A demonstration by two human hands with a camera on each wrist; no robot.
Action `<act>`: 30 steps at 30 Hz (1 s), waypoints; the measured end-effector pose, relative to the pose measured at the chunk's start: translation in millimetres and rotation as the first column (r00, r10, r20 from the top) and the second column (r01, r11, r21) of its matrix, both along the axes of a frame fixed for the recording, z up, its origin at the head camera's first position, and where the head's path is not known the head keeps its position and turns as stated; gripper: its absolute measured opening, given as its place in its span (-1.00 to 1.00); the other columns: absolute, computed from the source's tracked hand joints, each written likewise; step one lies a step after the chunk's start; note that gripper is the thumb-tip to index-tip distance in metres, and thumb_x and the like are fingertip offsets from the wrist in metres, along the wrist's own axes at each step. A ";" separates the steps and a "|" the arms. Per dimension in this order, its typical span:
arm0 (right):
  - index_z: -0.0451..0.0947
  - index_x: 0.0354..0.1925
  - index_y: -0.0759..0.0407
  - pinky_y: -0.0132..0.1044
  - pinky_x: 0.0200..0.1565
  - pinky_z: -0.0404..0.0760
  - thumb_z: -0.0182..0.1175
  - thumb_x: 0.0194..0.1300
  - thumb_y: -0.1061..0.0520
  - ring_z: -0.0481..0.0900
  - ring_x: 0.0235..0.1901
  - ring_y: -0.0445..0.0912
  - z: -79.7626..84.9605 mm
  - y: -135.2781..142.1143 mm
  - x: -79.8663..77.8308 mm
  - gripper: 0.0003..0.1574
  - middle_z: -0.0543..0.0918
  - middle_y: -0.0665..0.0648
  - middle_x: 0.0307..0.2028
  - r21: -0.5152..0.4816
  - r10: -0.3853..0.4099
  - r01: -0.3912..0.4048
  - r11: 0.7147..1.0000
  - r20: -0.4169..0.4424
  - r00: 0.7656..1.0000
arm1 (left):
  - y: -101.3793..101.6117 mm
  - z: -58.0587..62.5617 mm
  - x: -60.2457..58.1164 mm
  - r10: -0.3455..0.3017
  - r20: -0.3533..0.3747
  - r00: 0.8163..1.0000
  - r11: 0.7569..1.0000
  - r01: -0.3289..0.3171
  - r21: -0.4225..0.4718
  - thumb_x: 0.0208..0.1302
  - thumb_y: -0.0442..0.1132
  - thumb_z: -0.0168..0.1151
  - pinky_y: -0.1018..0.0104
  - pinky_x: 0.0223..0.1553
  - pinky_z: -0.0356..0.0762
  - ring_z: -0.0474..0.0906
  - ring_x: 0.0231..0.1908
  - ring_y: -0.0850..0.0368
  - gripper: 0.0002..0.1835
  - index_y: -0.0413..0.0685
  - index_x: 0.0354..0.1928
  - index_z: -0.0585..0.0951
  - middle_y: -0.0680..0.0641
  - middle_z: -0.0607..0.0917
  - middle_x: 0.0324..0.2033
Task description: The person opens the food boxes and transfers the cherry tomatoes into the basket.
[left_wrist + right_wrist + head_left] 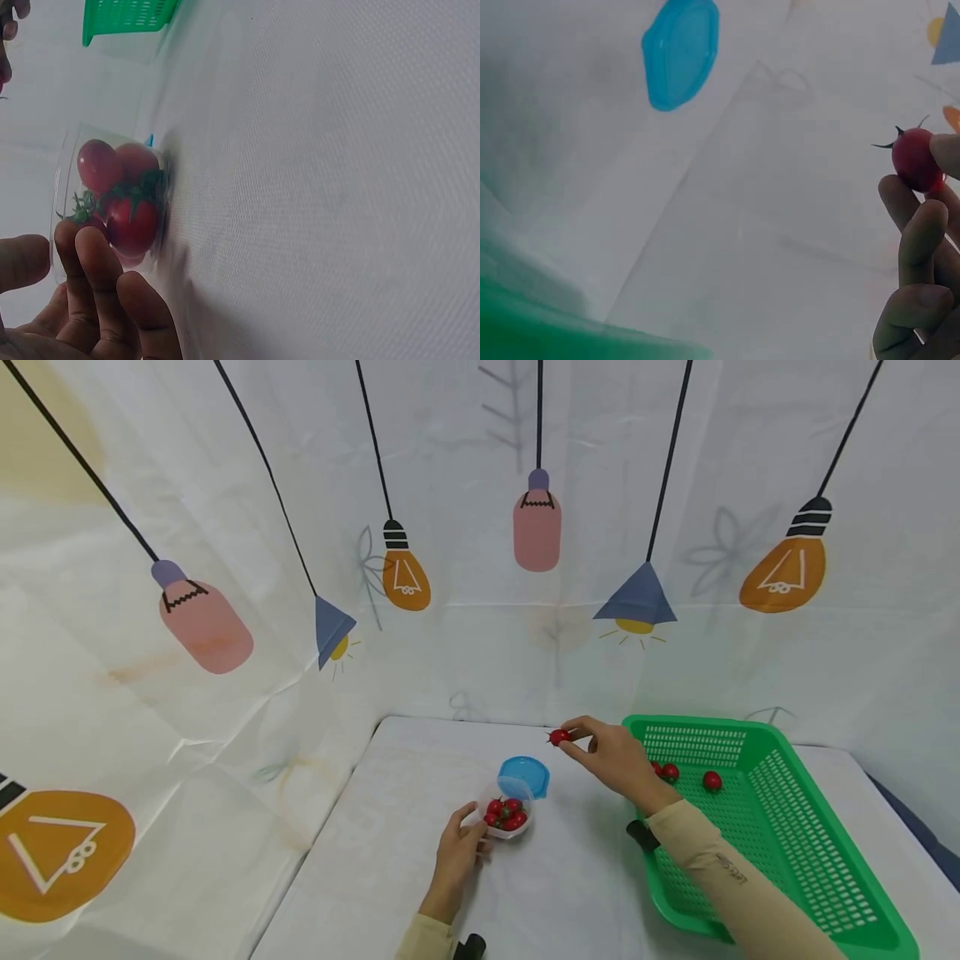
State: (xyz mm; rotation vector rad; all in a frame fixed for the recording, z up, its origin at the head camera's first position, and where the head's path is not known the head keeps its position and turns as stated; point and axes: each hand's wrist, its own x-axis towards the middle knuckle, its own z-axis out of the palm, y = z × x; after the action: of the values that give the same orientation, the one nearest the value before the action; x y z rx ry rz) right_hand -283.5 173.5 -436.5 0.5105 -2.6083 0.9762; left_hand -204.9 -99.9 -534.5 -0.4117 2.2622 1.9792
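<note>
My right hand (pixel 617 758) pinches a red cherry tomato (pixel 559 737) with a green stem between thumb and fingertips, raised above the far part of the table. The right wrist view shows this tomato (pixel 917 160) at its right edge. My left hand (pixel 456 853) is beside a small clear plastic container (pixel 530 814); its loosely bent fingers (pixel 101 259) are at the near side, and exact contact is unclear. Several tomatoes (pixel 506 820) with green tops fill the container. Just behind it lies a blue lid (pixel 534 771), also in the right wrist view.
To the right stands a green perforated basket (pixel 757 852) with a few tomatoes (pixel 712 781) toward its far end, partly hidden by my right forearm. A white cloth covers the table (pixel 577 893). Behind hangs a white sheet (pixel 465 660) printed with lamps.
</note>
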 end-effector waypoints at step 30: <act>0.60 0.14 0.01 -0.27 -0.70 0.35 0.33 0.37 -0.07 0.47 -0.65 -0.23 -17.1 99.2 7.2 -0.57 0.76 0.10 -0.14 0.016 -0.176 0.177 0.984 -0.068 0.982 | -0.9 -5.1 -1.0 -0.004 -0.023 1.000 1.000 0.004 0.004 0.48 -0.15 0.11 0.26 -0.29 0.54 0.62 -0.32 0.07 -0.47 -0.10 0.43 0.37 -0.08 0.69 -0.24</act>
State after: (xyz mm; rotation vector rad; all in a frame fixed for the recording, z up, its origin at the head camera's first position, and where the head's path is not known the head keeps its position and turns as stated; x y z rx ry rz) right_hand -276.3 272.7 -453.6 0.3040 -2.5563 0.8602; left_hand -205.8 -100.8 -539.6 -0.3858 2.2704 1.9969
